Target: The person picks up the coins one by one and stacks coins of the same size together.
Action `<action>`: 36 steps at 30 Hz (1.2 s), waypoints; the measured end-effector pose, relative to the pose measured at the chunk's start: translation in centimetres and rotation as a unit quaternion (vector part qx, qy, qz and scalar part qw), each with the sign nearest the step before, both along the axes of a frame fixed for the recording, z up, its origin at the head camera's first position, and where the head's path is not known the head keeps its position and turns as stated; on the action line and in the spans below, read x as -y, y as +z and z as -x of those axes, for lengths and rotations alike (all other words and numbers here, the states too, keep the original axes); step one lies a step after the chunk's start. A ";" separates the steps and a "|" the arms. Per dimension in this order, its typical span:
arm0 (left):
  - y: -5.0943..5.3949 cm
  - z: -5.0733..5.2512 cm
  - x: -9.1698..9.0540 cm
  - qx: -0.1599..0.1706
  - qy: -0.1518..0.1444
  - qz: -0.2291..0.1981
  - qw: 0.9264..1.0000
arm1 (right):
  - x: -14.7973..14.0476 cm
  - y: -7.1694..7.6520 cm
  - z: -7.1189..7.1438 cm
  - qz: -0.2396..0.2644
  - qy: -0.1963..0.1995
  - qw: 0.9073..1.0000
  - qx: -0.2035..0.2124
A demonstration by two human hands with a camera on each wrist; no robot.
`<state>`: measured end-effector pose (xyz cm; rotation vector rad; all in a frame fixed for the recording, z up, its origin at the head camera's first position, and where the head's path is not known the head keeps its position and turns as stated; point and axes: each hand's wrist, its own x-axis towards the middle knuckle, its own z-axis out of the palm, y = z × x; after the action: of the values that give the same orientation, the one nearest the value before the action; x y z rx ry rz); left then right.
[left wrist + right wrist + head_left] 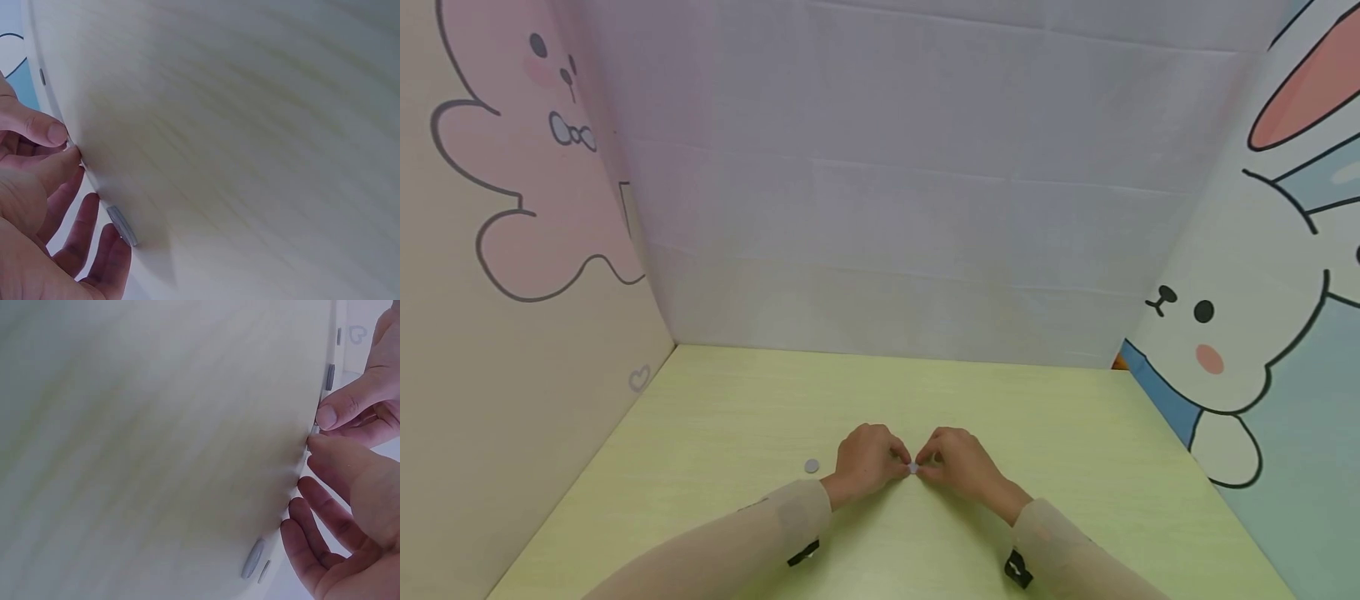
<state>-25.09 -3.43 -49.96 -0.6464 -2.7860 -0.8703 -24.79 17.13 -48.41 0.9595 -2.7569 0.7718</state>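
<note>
Near the middle of the table, my left hand (870,460) and right hand (958,462) meet fingertip to fingertip at a small grey disc (913,468). Both hands pinch its edges between thumb and finger, which cover most of it. To the left of my left hand lies another round, flat, coin-like grey disc (812,466). In the left wrist view, a thicker grey disc (122,226) lies by the curled outer fingers of my left hand. Below my right hand's outer fingers in the right wrist view is a grey disc (253,557), with a thinner one (265,571) beside it.
The pale yellow-green table (760,400) meets a white sheet (880,208) at the back. Printed side panels stand left and right, with a pink figure (535,250) and a white rabbit (1240,333). Farther dark disc edges (330,377) show beyond the hands in the right wrist view.
</note>
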 end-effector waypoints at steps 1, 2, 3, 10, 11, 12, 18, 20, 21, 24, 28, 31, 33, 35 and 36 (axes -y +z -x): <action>0.0 0.0 0.0 0.001 0.000 0.001 1.000 | -0.1 0.0 0.0 0.001 -0.002 1.000 0.002; 0.0 0.0 0.0 0.002 0.001 0.001 1.000 | -0.2 0.0 -0.1 0.001 -0.004 1.000 0.002; 0.1 0.0 0.0 0.003 0.000 0.002 1.000 | -0.4 0.1 -0.1 0.003 -0.006 1.000 0.003; 0.4 0.1 -0.1 0.021 -0.003 0.006 1.000 | -2.6 0.5 -0.8 0.025 -0.039 0.999 -0.013; 0.4 0.1 -0.1 0.023 -0.002 0.008 1.000 | -3.0 0.6 -0.9 0.027 -0.043 0.999 -0.014; 0.4 0.0 -0.1 0.025 -0.001 0.009 1.000 | -3.5 0.8 -1.0 0.032 -0.047 0.998 -0.014; 0.4 0.1 -0.1 0.025 0.000 0.001 1.000 | -6.4 1.4 -1.9 0.053 -0.075 0.996 0.015; 0.4 0.1 -0.1 0.022 -0.002 -0.002 1.000 | -7.3 1.3 -2.2 0.055 -0.077 0.995 0.027; 0.3 0.1 0.0 0.022 -0.003 -0.003 1.000 | -7.6 1.2 -2.3 0.055 -0.077 0.995 0.033; 0.3 0.0 0.1 0.021 -0.002 -0.002 1.000 | -8.5 0.8 -2.7 0.047 -0.073 0.995 0.049; 0.4 -0.2 0.1 0.025 0.000 0.000 1.000 | -9.2 0.1 -3.0 0.038 -0.076 0.994 0.069; 0.7 -0.3 0.1 0.029 -0.001 0.001 1.000 | -9.4 -0.1 -3.2 0.039 -0.075 0.994 0.075; 1.0 -0.5 0.1 0.033 -0.002 0.001 0.999 | -9.3 -0.2 -3.3 0.041 -0.071 0.994 0.077; 1.2 -0.6 0.1 0.035 -0.003 0.002 0.999 | -9.3 -0.2 -3.3 0.041 -0.069 0.993 0.083; 1.3 -0.7 0.2 0.035 -0.005 0.001 0.999 | -9.2 -0.2 -3.3 0.040 -0.068 0.993 0.086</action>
<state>-24.43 -3.58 -48.64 -0.6417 -2.8482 -0.9085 -21.44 26.33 -48.64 0.7129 -2.8742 0.9757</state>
